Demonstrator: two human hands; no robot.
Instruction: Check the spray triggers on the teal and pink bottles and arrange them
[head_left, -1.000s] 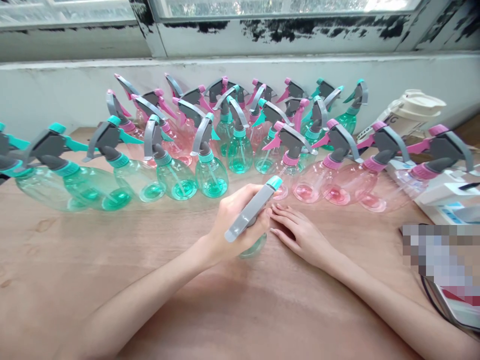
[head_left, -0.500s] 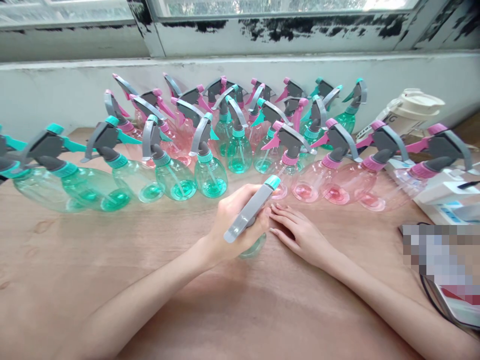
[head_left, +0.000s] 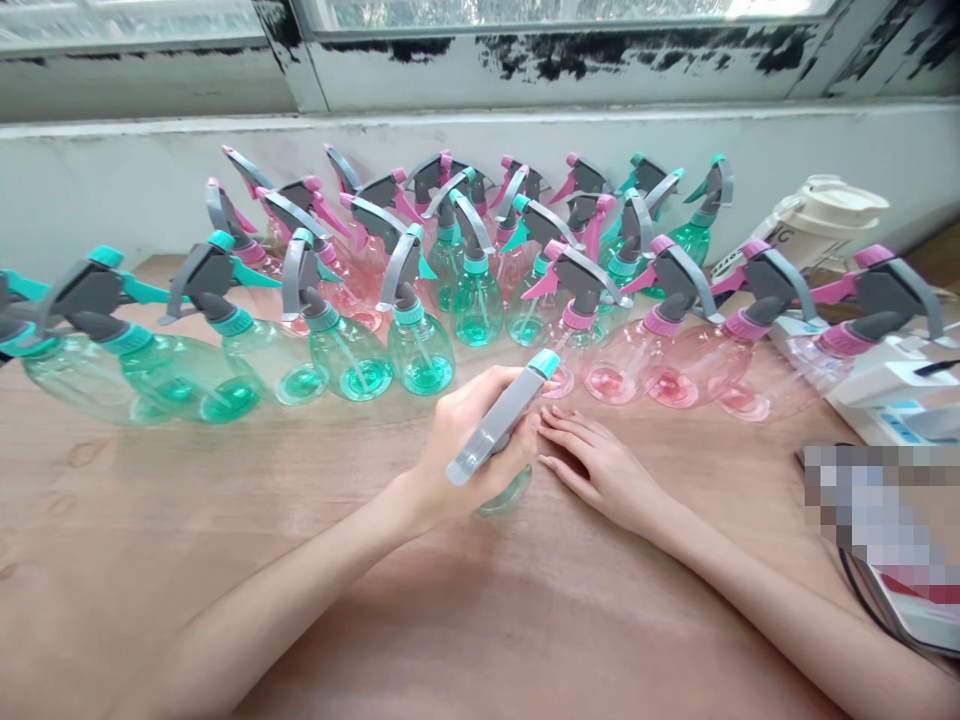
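Observation:
My left hand (head_left: 457, 425) is closed around the neck and head of a green spray bottle (head_left: 499, 425). The bottle's grey head with its teal nozzle points away from me to the right; its trigger is hidden, and only a bit of the clear green body shows beneath my fingers. Flat on the table, my right hand (head_left: 600, 465) has its fingers stretched out and apart, their tips close beside the held bottle. Just behind stand another green spray bottle (head_left: 421, 355) and a pink spray bottle (head_left: 619, 365).
Several green and pink spray bottles stand in rows across the wooden table (head_left: 300, 600) toward the wall. At the right are a white lidded cup (head_left: 817, 225), a white device (head_left: 900, 385) and a partly blurred-out flat object (head_left: 892, 540) with a black cable.

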